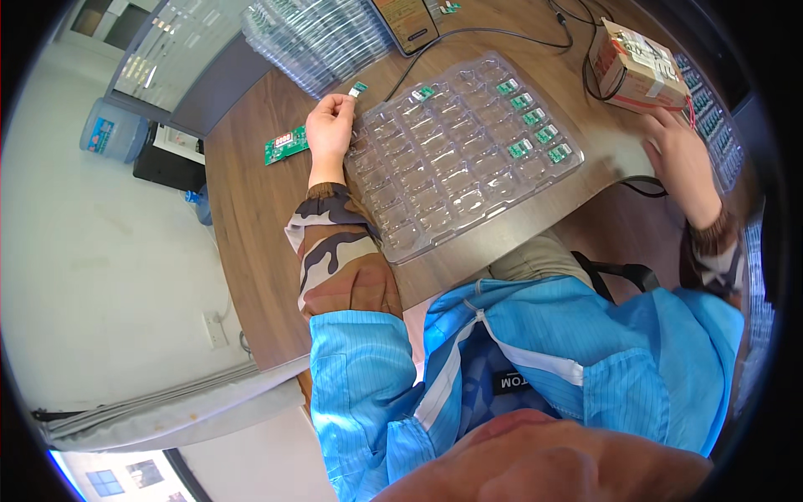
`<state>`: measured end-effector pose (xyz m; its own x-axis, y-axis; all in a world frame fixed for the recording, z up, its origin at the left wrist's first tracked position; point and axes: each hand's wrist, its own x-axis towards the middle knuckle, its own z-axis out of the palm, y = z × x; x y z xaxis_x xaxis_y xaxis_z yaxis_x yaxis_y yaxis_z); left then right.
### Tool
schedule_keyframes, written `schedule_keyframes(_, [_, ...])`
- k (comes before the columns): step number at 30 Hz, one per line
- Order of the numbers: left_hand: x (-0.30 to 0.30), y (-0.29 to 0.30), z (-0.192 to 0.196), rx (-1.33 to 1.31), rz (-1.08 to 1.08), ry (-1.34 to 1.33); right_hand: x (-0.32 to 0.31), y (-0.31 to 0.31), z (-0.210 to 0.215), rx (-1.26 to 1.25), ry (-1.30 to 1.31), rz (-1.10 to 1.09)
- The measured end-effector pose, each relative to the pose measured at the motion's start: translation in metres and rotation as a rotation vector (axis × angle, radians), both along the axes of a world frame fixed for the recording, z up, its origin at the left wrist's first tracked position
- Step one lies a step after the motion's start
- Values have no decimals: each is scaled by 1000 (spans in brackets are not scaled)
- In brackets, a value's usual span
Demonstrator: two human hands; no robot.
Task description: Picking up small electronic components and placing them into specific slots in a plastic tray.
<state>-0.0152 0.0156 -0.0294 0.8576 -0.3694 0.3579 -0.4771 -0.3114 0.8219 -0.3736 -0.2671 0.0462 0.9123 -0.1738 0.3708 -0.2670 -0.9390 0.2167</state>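
Observation:
Pinched between the thumb and fingers of my left hand is a small green circuit board, held just above the table by the far left corner of a transparent plastic tray. The tray has rows of moulded pockets. Several small green modules sit in its right-hand pockets, and a single module lies near its far edge. A larger green board with a red part rests beside my left wrist. My right hand is at the table's right side, fingers stretched out near a cardboard box, with nothing visible in it.
Stacked transparent trays stand at the far left, next to a phone-like device. A black cable crosses the far side of the wooden table. Another tray filled with modules lies beyond the box at the right.

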Motion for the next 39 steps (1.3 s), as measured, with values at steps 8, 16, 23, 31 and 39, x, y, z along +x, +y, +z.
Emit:
schedule_keyframes(8, [-2,4,0,5,-14,-10,-39,-33,-59,-40,163,-392])
schedule_keyframes(16, [0,2,-2,-3,2,-17,-35,-72,-68,67,143,-306])
schedule_keyframes(23, [2,0,-4,-26,14,-24,-34,-41,-33,143,95,-225])
schedule_keyframes(31, [-2,4,1,48,54,-43,137,73,40,264,-120,595])
schedule_keyframes(39, [-10,1,5,59,78,-47,316,125,-26,635,-22,676])
